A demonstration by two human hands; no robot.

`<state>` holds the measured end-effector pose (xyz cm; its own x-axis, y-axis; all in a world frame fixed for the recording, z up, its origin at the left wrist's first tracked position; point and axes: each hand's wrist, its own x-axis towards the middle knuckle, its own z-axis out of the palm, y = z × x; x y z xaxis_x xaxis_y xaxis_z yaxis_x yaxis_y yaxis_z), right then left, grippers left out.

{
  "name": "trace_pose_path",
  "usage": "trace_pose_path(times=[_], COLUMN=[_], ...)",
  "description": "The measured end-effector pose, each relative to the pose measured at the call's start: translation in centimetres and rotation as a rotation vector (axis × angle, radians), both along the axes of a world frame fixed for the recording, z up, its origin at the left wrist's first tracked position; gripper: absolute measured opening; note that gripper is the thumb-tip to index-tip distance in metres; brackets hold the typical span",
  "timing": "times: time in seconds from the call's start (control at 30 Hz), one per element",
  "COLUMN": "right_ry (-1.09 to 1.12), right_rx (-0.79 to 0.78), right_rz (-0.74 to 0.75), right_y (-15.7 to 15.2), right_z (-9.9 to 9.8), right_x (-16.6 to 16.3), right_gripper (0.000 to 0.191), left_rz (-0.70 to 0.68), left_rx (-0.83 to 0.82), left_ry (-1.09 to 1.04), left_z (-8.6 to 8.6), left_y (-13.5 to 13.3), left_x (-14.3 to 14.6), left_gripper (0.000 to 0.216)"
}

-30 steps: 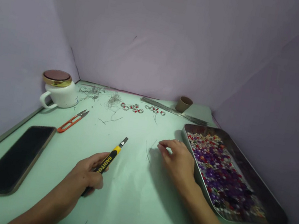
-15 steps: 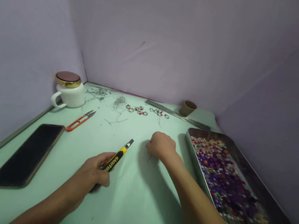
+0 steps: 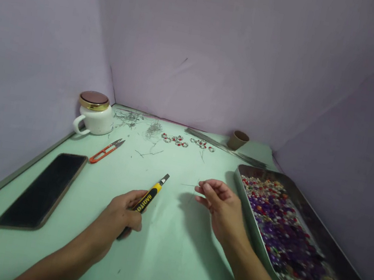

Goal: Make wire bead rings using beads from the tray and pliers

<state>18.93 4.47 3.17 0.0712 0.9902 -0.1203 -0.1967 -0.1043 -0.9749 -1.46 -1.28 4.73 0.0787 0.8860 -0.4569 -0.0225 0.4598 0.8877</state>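
My left hand (image 3: 119, 217) is closed around a yellow and black utility knife (image 3: 148, 196), whose tip points up and to the right over the green table (image 3: 158, 260). My right hand (image 3: 222, 206) hovers just left of the metal tray (image 3: 323, 231) with its fingers loosely curled. Its fingertips pinch a thin wire (image 3: 189, 185) that sticks out to the left. The tray is full of purple, red and white beads (image 3: 278, 219).
A black phone (image 3: 42, 189) lies at the left. Orange thread snips (image 3: 106, 150) and a white lidded mug (image 3: 94, 114) sit behind it. Wire scraps (image 3: 152, 129), small beaded rings (image 3: 176, 140), a bundle of straight wires (image 3: 225, 147) and a small brown cup (image 3: 238, 140) line the back.
My right hand went from flat on the table to a fist, and has now lifted with a thin wire pinched in its fingertips. The left hand kept hold of the knife.
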Motion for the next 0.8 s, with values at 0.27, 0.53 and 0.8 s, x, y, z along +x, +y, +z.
trace_pose_path(times=[0.27,0.53,0.8], right_ry=[-0.648,-1.172,-1.305], right_rx=[0.207,0.294,0.342], right_rz=[-0.004,0.031,0.080], right_y=[-3.2,-3.9,-3.8], right_z=[-2.6,-2.7,-3.0], right_x=[0.2,1.3,1.1], right_gripper=[0.012,0.015,0.021], left_rz=[0.034,-0.079,-0.193], left_rx=[0.010,0.053,0.221], left_ry=[0.126,0.453,0.724], left_z=[-0.4,1.6,1.5], left_y=[0.2,0.2,-0.6], left_x=[-0.3,0.2,0.6], left_gripper=[0.064,0.068,0.070])
